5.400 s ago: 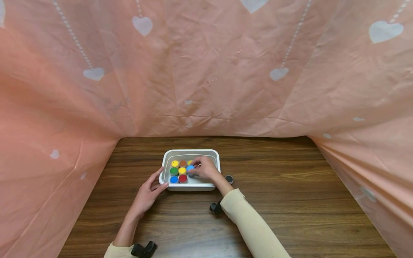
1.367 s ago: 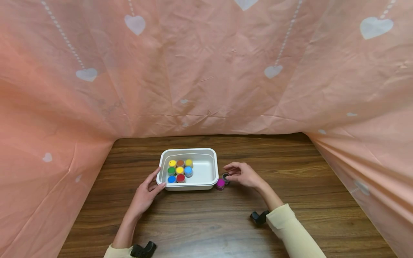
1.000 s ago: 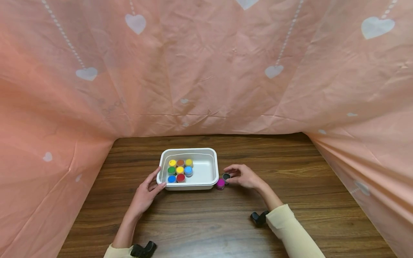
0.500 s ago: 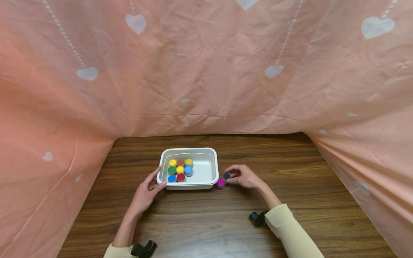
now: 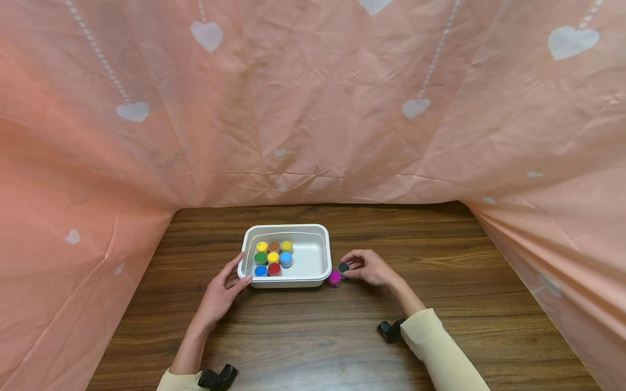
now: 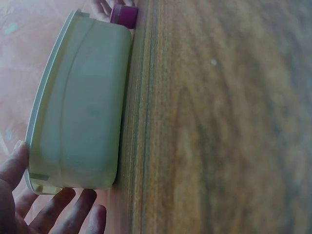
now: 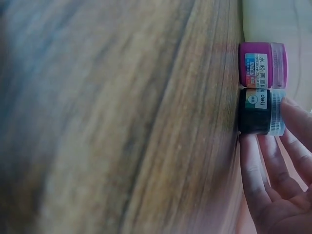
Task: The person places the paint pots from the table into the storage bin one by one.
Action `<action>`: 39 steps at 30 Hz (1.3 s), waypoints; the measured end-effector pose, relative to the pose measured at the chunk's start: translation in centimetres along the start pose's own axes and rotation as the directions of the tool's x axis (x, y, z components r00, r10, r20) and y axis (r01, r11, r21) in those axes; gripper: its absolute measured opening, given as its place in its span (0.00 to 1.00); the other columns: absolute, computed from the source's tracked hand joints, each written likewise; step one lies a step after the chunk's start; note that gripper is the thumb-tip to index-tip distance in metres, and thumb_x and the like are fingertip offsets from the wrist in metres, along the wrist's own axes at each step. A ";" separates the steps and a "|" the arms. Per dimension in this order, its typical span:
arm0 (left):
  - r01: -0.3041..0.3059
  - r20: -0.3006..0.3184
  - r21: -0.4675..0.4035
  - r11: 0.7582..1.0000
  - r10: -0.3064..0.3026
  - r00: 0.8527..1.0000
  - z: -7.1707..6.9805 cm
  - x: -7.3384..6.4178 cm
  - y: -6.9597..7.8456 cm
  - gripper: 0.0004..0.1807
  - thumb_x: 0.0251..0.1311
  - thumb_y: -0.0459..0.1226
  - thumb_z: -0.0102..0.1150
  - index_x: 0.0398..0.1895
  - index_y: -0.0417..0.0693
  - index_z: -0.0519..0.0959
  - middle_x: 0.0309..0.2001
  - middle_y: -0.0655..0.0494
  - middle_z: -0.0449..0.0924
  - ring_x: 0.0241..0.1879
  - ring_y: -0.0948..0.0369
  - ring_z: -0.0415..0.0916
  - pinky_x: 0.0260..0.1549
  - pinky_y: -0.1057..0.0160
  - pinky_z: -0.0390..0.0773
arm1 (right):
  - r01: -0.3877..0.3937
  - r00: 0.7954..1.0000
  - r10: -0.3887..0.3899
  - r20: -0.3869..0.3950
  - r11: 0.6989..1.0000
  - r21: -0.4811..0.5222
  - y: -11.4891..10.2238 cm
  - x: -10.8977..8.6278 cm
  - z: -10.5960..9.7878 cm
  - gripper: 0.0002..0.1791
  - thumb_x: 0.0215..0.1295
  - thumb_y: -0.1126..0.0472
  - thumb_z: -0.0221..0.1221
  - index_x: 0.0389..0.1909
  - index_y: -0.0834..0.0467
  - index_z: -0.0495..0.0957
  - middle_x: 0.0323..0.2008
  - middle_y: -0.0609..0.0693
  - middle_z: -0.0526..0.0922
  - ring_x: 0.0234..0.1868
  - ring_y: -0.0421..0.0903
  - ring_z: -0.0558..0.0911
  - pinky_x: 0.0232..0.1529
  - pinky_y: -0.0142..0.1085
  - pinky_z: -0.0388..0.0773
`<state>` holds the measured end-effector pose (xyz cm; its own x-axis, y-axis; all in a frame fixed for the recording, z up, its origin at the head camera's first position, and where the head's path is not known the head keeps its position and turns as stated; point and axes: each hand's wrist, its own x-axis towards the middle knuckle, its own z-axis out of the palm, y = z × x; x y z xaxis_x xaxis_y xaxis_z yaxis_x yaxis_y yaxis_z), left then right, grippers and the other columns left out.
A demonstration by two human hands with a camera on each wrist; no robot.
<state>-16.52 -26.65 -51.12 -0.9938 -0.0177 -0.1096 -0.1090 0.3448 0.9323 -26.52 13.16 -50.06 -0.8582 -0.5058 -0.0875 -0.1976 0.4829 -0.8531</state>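
Note:
A white plastic tray [image 5: 313, 271] stands on the table in the head view. Its left half holds several small paint jars, among them a red jar [image 5: 274, 269], a green jar [image 5: 261, 258] and a light blue jar [image 5: 286, 259]. My left hand [image 5: 221, 293] grips the tray's front left corner, thumb at the rim and fingers against the end wall. Outside the tray's right end, a purple paint jar [image 7: 256, 65] touches a black paint jar [image 7: 254, 111]. My right hand [image 5: 370, 267] holds the black jar, its thumb at the lid and fingers against the side.
The brown wood-grain table [image 5: 293, 336] spreads out around the tray. A pink cloth [image 5: 313, 136] with white hearts hangs behind and at both sides. Black wrist devices [image 5: 218, 377] sit at both sleeves.
Earlier my right hand was inside the tray on the light blue jar. That jar now stands released there, and the hand is at the black jar outside. Little has moved in the last second.

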 end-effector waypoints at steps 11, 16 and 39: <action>0.001 0.001 -0.001 1.000 -0.001 1.000 0.0 0.0 0.0 0.38 0.71 0.51 0.63 0.81 0.65 0.61 0.74 0.40 0.68 0.65 0.45 0.78 0.60 0.53 0.80 | -0.005 1.000 0.005 -0.012 1.000 -0.011 0.2 0.0 -0.1 0.15 0.64 0.70 0.69 0.50 0.68 0.83 0.47 0.62 0.86 0.51 0.58 0.85 0.56 0.50 0.81; -0.001 0.000 0.002 1.000 0.001 1.000 0.0 0.0 0.0 0.38 0.71 0.51 0.63 0.81 0.64 0.61 0.74 0.40 0.68 0.64 0.45 0.79 0.59 0.53 0.81 | 0.002 1.000 -0.002 -0.018 1.000 0.003 0.3 -0.2 -0.2 0.15 0.64 0.70 0.69 0.50 0.69 0.83 0.47 0.63 0.86 0.50 0.58 0.85 0.54 0.47 0.82; 0.005 0.007 -0.004 1.000 -0.005 1.000 -0.1 0.0 0.1 0.38 0.71 0.51 0.63 0.81 0.65 0.61 0.74 0.39 0.68 0.64 0.45 0.79 0.59 0.53 0.81 | -0.017 0.994 0.015 -0.106 1.000 -0.022 -2.9 -1.3 -3.1 0.19 0.65 0.61 0.71 0.55 0.61 0.83 0.51 0.59 0.87 0.52 0.53 0.86 0.50 0.38 0.83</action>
<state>-16.50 -26.73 -50.98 -0.9930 -0.0128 -0.1171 -0.1144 0.3406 0.9332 -26.24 14.63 -45.84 -0.9065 -0.4198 -0.0451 -0.1933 0.5075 -0.8397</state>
